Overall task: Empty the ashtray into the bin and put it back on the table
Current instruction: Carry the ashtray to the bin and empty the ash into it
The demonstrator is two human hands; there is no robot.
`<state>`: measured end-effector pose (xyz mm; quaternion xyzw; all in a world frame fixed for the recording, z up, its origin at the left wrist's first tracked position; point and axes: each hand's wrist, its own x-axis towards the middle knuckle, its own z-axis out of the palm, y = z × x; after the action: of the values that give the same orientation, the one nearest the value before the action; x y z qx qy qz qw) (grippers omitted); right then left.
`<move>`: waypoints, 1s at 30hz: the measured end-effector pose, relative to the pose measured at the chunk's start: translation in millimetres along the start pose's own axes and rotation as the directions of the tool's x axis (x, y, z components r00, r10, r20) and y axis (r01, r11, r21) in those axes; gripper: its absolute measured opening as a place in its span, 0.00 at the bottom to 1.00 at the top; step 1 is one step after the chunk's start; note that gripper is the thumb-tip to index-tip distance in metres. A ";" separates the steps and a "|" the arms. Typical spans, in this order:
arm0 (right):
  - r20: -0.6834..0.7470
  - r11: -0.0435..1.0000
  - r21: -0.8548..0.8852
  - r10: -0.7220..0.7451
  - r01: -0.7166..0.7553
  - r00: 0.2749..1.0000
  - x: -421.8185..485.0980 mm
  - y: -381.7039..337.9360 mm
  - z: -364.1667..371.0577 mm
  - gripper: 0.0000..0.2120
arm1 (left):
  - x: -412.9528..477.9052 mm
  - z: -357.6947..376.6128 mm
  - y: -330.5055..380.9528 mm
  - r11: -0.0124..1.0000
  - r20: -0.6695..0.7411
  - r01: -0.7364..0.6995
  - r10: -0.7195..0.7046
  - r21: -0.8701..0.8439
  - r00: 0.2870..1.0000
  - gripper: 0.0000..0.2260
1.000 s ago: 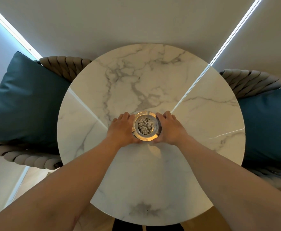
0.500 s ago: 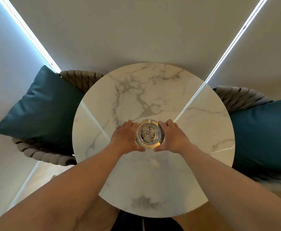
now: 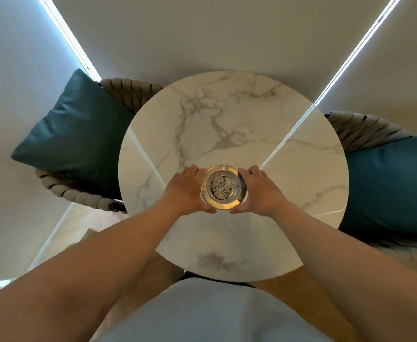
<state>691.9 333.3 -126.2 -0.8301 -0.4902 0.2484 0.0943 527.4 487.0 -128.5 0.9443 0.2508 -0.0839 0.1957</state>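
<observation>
Round ashtray (image 3: 223,187) upright, mouth up, between both hands.

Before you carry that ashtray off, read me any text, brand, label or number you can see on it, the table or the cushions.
None: no readable text anywhere in view.
Ashtray, held between the left hand and the right hand: shiny rim and grey ash only, no engraving visible.
Marble table: veining only.
Teal cushions: plain, no tags showing.
</observation>
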 end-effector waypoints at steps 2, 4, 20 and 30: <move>0.010 1.000 0.004 -0.007 0.007 1.000 -6.2 0.2 6.1 0.51 | -6.7 5.7 -0.1 1.000 0.012 0.008 -0.008 -0.009 1.000 0.46; 0.024 1.000 0.007 -0.017 0.017 1.000 -12.4 0.4 12.2 0.50 | -14.2 13.4 -0.5 1.000 0.023 0.014 -0.013 -0.020 1.000 0.46; 0.073 0.998 0.010 -0.067 0.067 0.995 -43.8 5.7 41.4 0.51 | -55.2 50.8 4.0 0.991 0.014 0.055 -0.054 -0.122 0.998 0.46; 0.091 0.997 0.007 -0.077 0.077 0.993 -46.0 9.7 45.8 0.53 | -59.3 57.2 8.7 0.988 0.042 0.086 -0.082 -0.128 0.996 0.46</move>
<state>658.0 284.8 -154.6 -0.7982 -0.5253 0.2830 0.0826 477.3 430.3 -162.5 0.9165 0.2917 -0.0927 0.2576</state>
